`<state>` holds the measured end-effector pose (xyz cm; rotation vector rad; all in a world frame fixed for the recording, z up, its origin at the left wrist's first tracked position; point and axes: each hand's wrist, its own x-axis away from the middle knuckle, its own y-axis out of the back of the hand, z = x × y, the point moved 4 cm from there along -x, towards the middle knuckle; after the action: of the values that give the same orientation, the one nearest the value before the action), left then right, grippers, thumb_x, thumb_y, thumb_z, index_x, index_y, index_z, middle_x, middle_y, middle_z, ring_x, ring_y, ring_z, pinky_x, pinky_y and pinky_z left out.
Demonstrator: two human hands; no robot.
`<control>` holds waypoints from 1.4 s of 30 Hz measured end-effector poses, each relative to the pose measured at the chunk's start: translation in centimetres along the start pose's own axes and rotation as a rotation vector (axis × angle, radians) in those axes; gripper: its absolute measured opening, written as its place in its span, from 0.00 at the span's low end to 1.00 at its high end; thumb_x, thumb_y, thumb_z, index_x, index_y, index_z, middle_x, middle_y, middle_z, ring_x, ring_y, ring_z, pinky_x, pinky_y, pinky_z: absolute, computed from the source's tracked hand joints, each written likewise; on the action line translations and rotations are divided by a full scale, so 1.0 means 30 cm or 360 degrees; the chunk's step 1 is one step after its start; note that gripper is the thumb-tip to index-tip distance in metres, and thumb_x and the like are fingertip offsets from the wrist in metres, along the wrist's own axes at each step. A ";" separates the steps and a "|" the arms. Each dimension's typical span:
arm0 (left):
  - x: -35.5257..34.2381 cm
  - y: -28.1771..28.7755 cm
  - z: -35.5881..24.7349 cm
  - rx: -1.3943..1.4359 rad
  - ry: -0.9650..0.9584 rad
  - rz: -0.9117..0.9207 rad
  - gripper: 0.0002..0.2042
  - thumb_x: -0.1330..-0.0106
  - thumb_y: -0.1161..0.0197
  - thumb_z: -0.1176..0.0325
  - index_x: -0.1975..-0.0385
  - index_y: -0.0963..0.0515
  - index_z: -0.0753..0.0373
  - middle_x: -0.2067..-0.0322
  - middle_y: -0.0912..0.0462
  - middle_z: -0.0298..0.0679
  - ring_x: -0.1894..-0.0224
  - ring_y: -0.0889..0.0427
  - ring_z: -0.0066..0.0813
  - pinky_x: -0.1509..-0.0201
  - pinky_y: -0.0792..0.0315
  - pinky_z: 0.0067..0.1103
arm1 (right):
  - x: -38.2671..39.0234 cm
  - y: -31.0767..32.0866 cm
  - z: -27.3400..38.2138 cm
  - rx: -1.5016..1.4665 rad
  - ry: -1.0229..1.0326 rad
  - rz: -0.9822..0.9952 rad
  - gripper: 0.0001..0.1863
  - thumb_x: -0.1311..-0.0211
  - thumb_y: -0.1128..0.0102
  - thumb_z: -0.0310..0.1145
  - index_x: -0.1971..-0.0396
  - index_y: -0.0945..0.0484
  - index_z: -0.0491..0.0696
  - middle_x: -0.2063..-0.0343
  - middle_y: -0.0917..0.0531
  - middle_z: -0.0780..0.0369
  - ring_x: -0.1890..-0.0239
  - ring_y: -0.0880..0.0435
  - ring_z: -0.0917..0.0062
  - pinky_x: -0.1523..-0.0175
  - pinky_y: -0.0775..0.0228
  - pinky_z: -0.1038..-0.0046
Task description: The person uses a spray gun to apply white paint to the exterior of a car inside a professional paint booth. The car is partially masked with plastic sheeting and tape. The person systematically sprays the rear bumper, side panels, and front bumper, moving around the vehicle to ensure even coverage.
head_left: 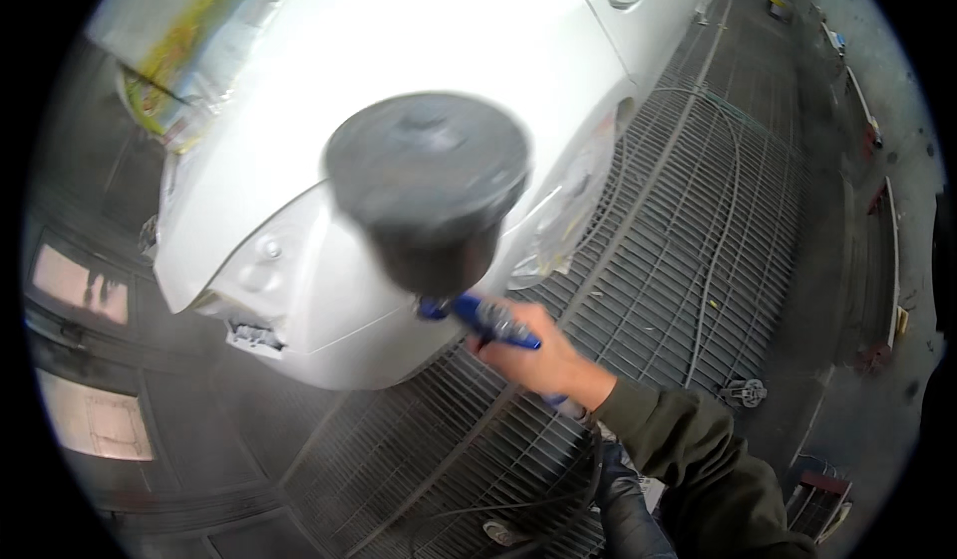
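Note:
My right hand, in a dark green sleeve, is closed around the handle of a blue spray gun. On top of the gun sits a large dark paint cup with a lid, slightly blurred. The cup hides part of the white car behind it. The gun is over the front corner of the car, between the headlight opening and the wheel, which is covered with clear film. From this view I cannot tell the gap between the gun and the paintwork. My left hand does not appear.
Metal grating forms the floor beside the car. A dark hose runs across it, and another lies by my leg. Printed masking sheets cover the windscreen side. A wall stands at right, with a small grey object nearby.

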<state>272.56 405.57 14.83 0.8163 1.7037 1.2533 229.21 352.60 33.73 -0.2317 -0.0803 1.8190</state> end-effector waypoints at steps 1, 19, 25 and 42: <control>-0.010 -0.015 -0.058 0.0003 -0.0036 0.0000 0.11 0.35 0.38 0.62 0.61 0.21 0.62 0.69 0.20 0.47 0.70 0.23 0.47 0.65 0.27 0.39 | 0.002 0.072 -0.036 -0.0012 -0.0182 -0.0105 0.08 0.50 0.42 0.22 0.68 0.21 0.45 0.77 0.23 0.69 0.78 0.26 0.86 0.73 0.34 0.83; -0.116 0.052 -0.189 -0.0145 -0.0480 -0.0078 0.10 0.36 0.34 0.68 0.59 0.21 0.65 0.68 0.21 0.51 0.69 0.21 0.48 0.66 0.23 0.35 | 0.191 0.378 -0.207 0.0185 -0.0407 -0.0938 0.05 0.51 0.49 0.24 0.72 0.26 0.45 0.79 0.28 0.69 0.82 0.36 0.87 0.78 0.43 0.81; -0.056 0.040 0.214 0.0683 0.0326 0.0318 0.08 0.37 0.38 0.73 0.61 0.20 0.69 0.67 0.18 0.47 0.71 0.21 0.37 0.68 0.24 0.30 | 0.264 -0.068 -0.215 0.0146 -0.0311 -0.0691 0.25 0.50 0.49 0.23 0.47 0.32 0.43 0.73 0.25 0.68 0.75 0.31 0.88 0.71 0.37 0.83; -0.431 0.124 0.565 0.0949 0.0328 0.0018 0.13 0.31 0.40 0.63 0.69 0.17 0.68 0.81 0.22 0.39 0.78 0.27 0.26 0.73 0.31 0.26 | 0.319 -0.622 -0.418 -0.0110 -0.0078 -0.0638 0.06 0.51 0.45 0.24 0.71 0.22 0.45 0.81 0.26 0.70 0.84 0.32 0.89 0.79 0.40 0.83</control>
<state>293.50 402.28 19.27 1.0627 2.2912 0.8558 247.13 365.81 23.67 -0.2034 -0.2098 1.4239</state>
